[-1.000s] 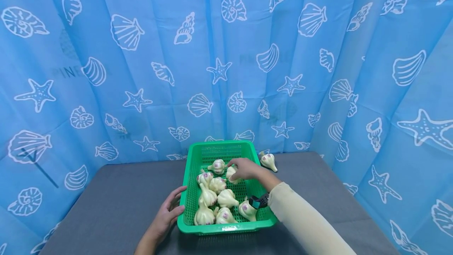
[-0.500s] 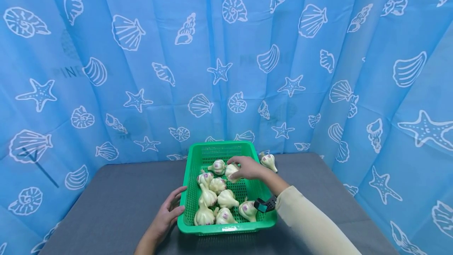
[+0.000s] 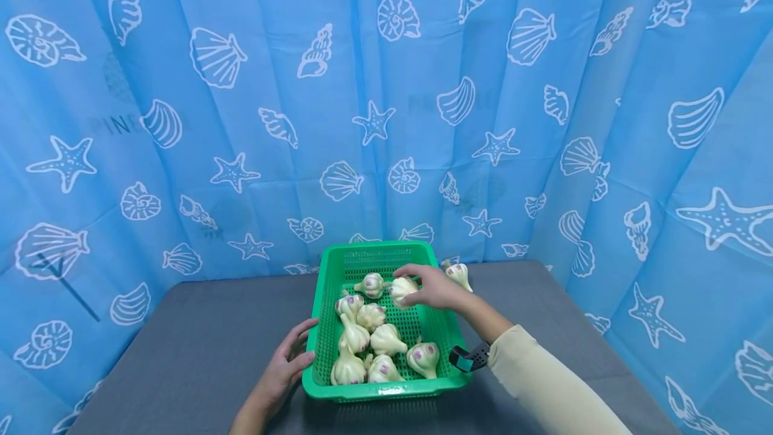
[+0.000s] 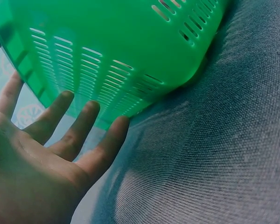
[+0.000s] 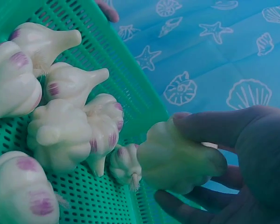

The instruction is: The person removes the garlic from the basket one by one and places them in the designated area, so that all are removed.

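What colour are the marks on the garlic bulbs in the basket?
Purple blotches on the cream-white garlic bulbs, clearest in the right wrist view.

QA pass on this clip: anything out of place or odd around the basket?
One garlic bulb lies on the grey table outside the green basket, by its far right corner, while the rest are inside. The right hand grips another bulb over the basket; the left hand touches its side.

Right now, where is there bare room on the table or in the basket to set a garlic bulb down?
Bare grey table lies left of the green basket, beyond the left hand, and right of it past the loose bulb. The basket's far end is bare mesh; its near half is crowded with bulbs.
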Available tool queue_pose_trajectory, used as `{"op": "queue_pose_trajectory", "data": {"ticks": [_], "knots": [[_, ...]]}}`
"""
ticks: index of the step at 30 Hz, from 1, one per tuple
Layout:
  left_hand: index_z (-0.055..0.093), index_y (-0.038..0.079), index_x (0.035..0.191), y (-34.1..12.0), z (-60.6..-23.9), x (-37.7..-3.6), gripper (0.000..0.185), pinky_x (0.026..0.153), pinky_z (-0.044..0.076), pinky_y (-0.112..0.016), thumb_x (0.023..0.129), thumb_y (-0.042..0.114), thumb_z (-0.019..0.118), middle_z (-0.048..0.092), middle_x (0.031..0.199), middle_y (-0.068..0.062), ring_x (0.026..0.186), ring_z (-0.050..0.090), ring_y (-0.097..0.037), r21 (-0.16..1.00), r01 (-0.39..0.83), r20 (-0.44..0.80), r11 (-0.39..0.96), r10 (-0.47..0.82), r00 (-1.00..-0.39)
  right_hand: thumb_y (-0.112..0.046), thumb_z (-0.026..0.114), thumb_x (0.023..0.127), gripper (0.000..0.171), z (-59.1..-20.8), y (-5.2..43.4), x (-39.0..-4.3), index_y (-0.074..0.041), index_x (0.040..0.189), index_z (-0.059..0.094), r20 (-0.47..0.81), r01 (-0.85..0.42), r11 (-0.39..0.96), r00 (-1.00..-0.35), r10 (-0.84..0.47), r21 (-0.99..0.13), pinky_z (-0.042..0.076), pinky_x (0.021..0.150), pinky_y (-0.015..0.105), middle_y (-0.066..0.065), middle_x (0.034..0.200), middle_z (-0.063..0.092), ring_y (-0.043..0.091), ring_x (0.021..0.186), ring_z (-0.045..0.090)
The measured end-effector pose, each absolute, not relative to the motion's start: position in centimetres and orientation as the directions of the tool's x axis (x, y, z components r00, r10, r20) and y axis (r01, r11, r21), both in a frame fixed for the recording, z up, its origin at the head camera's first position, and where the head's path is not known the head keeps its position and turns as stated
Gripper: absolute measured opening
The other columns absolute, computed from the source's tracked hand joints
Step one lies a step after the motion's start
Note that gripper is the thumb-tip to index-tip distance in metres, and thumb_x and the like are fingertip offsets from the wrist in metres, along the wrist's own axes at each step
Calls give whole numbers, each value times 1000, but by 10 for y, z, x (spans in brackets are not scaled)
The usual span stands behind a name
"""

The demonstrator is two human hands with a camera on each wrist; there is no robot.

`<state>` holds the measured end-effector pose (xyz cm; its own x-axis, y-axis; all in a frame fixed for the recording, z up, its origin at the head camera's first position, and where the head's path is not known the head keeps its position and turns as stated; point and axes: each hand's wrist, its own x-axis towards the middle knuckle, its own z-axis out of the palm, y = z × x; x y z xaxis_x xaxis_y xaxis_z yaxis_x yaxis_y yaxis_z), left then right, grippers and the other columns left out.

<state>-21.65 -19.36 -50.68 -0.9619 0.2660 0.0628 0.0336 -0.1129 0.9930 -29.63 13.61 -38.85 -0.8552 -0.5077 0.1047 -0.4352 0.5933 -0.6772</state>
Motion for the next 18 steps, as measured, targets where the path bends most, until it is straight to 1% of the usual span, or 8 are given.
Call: {"op": "queue_pose_trajectory", "data": {"ticks": [3,4,9,11,15,18], "knots": [[29,9,152,-193,-507,-216,58,89,48,-43,99,12,52,26,148,-28,131,35,-41,993,36,65,-113,263,-963,-14,79,82,52,-391,141,-296,-10,130,59,130,-433,585,-864,-486,-686,49,70,36,13,126,58,25,95,59],[29,9,152,-193,-507,-216,58,89,48,-43,99,11,52,26,148,-28,130,36,-41,993,39,67,-113,263,-962,-13,79,82,52,-391,142,-296,-9,130,59,141,-430,579,-868,-476,-692,50,67,36,13,125,58,26,93,59],[28,8,152,-193,-507,-216,58,90,48,-43,99,12,51,27,148,-27,131,35,-40,993,44,73,-113,267,-961,-12,80,80,54,-392,149,-294,-10,130,59,178,-406,565,-892,-415,-718,50,70,35,10,123,58,32,104,56],[28,9,152,-193,-507,-216,58,91,47,-43,99,12,51,27,148,-27,131,34,-41,993,43,72,-112,269,-960,-13,81,80,53,-391,152,-293,-12,128,60,185,-386,567,-906,-380,-728,50,71,35,9,123,58,33,107,55],[28,9,152,-192,-506,-215,58,91,47,-43,99,13,51,26,148,-27,132,32,-42,993,39,68,-110,270,-961,-13,83,78,52,-391,157,-293,-14,125,61,217,-361,567,-927,-307,-740,51,68,35,9,121,59,34,106,56],[28,9,152,-192,-505,-215,58,91,47,-43,99,14,51,26,148,-27,133,31,-43,994,38,65,-105,267,-962,-14,83,77,52,-391,162,-294,-13,125,61,256,-356,581,-934,-249,-732,51,69,36,10,120,60,34,107,57]]}}
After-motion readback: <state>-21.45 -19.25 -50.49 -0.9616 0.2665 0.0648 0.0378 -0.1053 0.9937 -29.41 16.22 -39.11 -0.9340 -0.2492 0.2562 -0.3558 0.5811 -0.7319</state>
